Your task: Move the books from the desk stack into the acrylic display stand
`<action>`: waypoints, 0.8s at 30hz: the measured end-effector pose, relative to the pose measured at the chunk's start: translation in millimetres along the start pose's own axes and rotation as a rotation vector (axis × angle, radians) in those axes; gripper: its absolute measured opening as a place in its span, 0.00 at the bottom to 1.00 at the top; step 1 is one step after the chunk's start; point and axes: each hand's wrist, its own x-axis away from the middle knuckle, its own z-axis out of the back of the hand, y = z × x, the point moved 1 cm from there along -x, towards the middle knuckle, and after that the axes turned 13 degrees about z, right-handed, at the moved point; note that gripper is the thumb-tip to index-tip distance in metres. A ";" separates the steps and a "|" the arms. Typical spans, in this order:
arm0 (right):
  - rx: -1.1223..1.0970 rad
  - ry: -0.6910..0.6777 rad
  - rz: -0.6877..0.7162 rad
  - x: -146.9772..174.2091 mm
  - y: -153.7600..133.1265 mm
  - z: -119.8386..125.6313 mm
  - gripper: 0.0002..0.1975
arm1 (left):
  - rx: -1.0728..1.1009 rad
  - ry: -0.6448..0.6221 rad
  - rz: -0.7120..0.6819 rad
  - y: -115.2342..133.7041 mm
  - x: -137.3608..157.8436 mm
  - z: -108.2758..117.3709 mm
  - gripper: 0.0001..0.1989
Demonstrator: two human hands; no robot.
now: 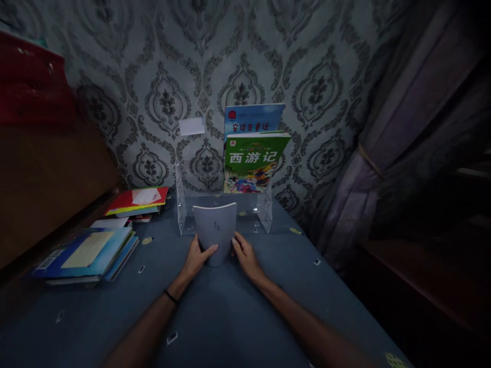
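A thin pale-grey paperback book stands upright and slightly curved above the table, small dark print on its face. My left hand grips its lower left side, thumb across the front. On the opposite edge, my right hand is closed with its thumb and finger at the lower right side. Just behind the book is a clear acrylic stand with tiers. A green book with a colourful cover leans in it at the right, partly covering a blue book behind.
At the left lie a stack of blue books and, farther back, a pile topped by a red-and-yellow book. A white card is near the patterned wall. The blue table ends at the right, by a tied curtain.
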 end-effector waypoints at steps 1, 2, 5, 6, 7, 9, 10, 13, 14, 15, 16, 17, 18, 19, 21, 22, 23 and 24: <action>0.000 0.003 0.000 0.0 -0.5 -0.1 0.24 | 0.002 0.000 0.005 0.1 0.1 -0.2 0.40; -0.002 0.006 -0.001 0.1 -1.0 -0.3 0.24 | 0.006 -0.001 0.008 0.1 0.1 -0.3 0.40; -0.009 0.013 -0.001 0.5 -2.1 -0.4 0.25 | 0.019 -0.004 0.013 -1.3 -0.2 -0.4 0.39; -0.011 0.015 -0.001 0.7 -2.3 -0.2 0.25 | 0.023 -0.005 0.013 -2.1 -0.6 -0.3 0.38; -0.013 0.015 -0.001 0.9 -2.6 0.1 0.25 | 0.025 -0.005 0.014 -3.1 -1.0 -0.2 0.38; -0.020 0.010 -0.004 1.3 -3.1 0.8 0.25 | 0.028 -0.001 0.014 -5.2 -2.1 0.2 0.38; -0.026 0.011 -0.006 1.5 -3.3 1.2 0.25 | 0.028 0.004 0.017 -6.1 -2.5 0.4 0.39; -0.045 0.021 -0.008 1.8 -3.2 1.8 0.25 | 0.028 0.018 0.043 -7.2 -2.7 1.2 0.39; -0.049 0.024 -0.006 1.9 -2.8 1.8 0.25 | 0.029 0.015 0.050 -7.0 -2.5 1.2 0.39; -0.053 0.027 -0.004 2.0 -2.3 1.8 0.25 | 0.029 0.012 0.055 -6.5 -2.2 1.1 0.38; -0.056 0.030 -0.003 2.1 -1.6 1.9 0.26 | 0.029 0.013 0.054 -6.0 -2.0 0.9 0.38; -0.060 0.036 -0.002 2.2 -0.7 2.1 0.26 | 0.027 0.018 0.053 -5.5 -2.0 0.4 0.38; -0.065 0.044 -0.001 2.2 0.3 2.4 0.26 | 0.026 0.031 0.052 -5.1 -2.2 -0.2 0.38; -0.071 0.052 -0.002 2.1 1.5 2.9 0.26 | 0.025 0.045 0.051 -4.7 -2.7 -1.1 0.39; -0.077 0.070 0.002 1.3 4.4 4.5 0.26 | 0.030 0.062 0.050 -3.6 -4.8 -3.8 0.39; -0.075 0.077 0.006 0.4 6.0 5.7 0.27 | 0.031 0.062 0.047 -2.5 -6.3 -5.5 0.39; -0.070 0.086 0.008 -0.8 7.6 7.2 0.27 | 0.029 0.057 0.040 -0.9 -8.1 -7.5 0.38; -0.065 0.098 0.007 -2.3 9.0 9.1 0.27 | 0.024 0.049 0.031 1.3 -10.2 -9.8 0.38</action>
